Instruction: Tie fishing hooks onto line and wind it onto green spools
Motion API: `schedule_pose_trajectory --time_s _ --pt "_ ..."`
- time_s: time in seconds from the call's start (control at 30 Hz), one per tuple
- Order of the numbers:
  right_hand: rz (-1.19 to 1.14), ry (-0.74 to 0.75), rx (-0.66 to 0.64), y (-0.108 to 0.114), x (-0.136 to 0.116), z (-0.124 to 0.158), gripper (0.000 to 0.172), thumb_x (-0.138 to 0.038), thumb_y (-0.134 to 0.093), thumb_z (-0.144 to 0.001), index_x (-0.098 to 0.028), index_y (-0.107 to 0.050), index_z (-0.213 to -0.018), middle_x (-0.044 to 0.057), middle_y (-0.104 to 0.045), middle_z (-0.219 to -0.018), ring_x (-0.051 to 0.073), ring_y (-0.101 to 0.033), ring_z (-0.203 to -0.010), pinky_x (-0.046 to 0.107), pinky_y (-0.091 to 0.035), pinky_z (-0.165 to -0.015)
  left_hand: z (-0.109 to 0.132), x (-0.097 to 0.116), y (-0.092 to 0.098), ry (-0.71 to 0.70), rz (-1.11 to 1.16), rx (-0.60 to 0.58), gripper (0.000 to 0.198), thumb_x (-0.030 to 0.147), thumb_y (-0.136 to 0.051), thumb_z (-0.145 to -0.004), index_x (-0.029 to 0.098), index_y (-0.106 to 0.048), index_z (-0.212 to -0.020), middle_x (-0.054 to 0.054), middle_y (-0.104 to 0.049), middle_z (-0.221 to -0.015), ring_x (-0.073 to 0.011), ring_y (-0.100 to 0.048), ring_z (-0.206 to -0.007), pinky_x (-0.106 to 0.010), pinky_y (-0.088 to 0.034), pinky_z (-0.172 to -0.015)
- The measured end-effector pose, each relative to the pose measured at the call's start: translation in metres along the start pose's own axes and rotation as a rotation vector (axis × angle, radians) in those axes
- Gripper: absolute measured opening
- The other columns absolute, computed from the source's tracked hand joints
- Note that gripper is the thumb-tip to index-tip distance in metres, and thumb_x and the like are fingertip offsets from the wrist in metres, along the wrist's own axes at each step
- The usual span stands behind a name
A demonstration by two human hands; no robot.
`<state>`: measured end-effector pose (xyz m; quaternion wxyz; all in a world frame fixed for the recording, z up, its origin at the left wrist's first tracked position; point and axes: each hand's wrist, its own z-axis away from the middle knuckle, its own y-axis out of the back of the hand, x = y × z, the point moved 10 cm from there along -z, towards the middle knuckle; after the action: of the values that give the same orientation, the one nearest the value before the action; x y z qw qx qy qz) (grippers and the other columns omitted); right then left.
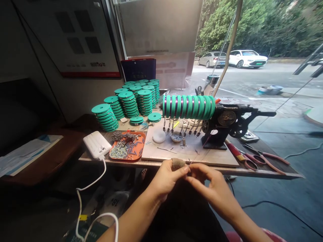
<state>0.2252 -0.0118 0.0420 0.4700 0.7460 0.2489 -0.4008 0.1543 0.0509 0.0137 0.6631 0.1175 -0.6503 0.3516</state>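
My left hand (168, 178) and my right hand (209, 183) meet just below the near edge of the work table (264, 172). Both pinch something tiny between thumb and fingertips, too small to name. A brownish thumb cover (178, 163) sits on my left thumb. Ahead on a light board (219, 158) stands a black hand-crank winder (227, 122) carrying a row of green spools (188, 107) with small weights hanging beneath on lines.
Stacks of green spools (128, 101) fill the back left. An orange tray (127, 146) of small metal parts, a white power bank (96, 144) with cable, a white cap (158, 136), a small bowl (176, 136) and red-handled pliers (262, 158) lie around. Street and parked cars beyond.
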Motion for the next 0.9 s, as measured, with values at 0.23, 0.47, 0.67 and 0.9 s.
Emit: schedule_pose_trajectory --time_s 0.23,0.47,0.67,0.9 --pt "-0.033 0.005 0.12 -0.004 0.0 0.003 0.02 -0.029 -0.053 -0.08 -0.015 -0.066 -0.084 0.005 -0.067 -0.071 0.016 -0.06 -0.062 0.024 -0.048 -0.056 0.001 -0.002 0.01 0.026 0.039 0.087 0.016 0.024 -0.071 -0.064 0.012 -0.06 -0.064 0.001 -0.056 -0.062 -0.0108 -0.047 -0.063 -0.024 -0.035 -0.066" --pt "0.101 0.214 0.129 0.003 -0.019 0.014 0.016 -0.021 -0.052 -0.082 -0.019 -0.066 -0.089 0.005 -0.071 -0.087 0.017 -0.067 -0.076 0.024 -0.052 -0.069 -0.001 -0.008 0.008 0.073 0.135 0.058 0.018 0.024 -0.073 -0.061 0.013 -0.06 -0.06 0.004 -0.054 -0.058 -0.008 -0.046 -0.059 -0.021 -0.033 -0.063" --pt "0.405 0.427 0.177 0.006 -0.025 0.017 0.025 -0.019 -0.039 -0.088 -0.015 -0.064 -0.091 0.007 -0.072 -0.081 0.017 -0.068 -0.07 0.024 -0.052 -0.063 0.0 -0.016 0.0 0.193 0.177 -0.012 0.021 0.029 -0.073 -0.058 0.012 -0.061 -0.062 0.002 -0.055 -0.057 -0.0073 -0.048 -0.055 -0.021 -0.036 -0.062" --pt "0.517 0.425 0.101 0.01 -0.031 -0.007 0.029 -0.024 -0.038 -0.089 -0.016 -0.064 -0.083 0.007 -0.07 -0.075 0.019 -0.066 -0.064 0.028 -0.052 -0.056 -0.005 -0.007 0.011 0.147 0.04 -0.022 0.019 0.027 -0.072 -0.06 0.014 -0.058 -0.057 0.002 -0.057 -0.051 -0.0086 -0.049 -0.053 -0.022 -0.034 -0.063"
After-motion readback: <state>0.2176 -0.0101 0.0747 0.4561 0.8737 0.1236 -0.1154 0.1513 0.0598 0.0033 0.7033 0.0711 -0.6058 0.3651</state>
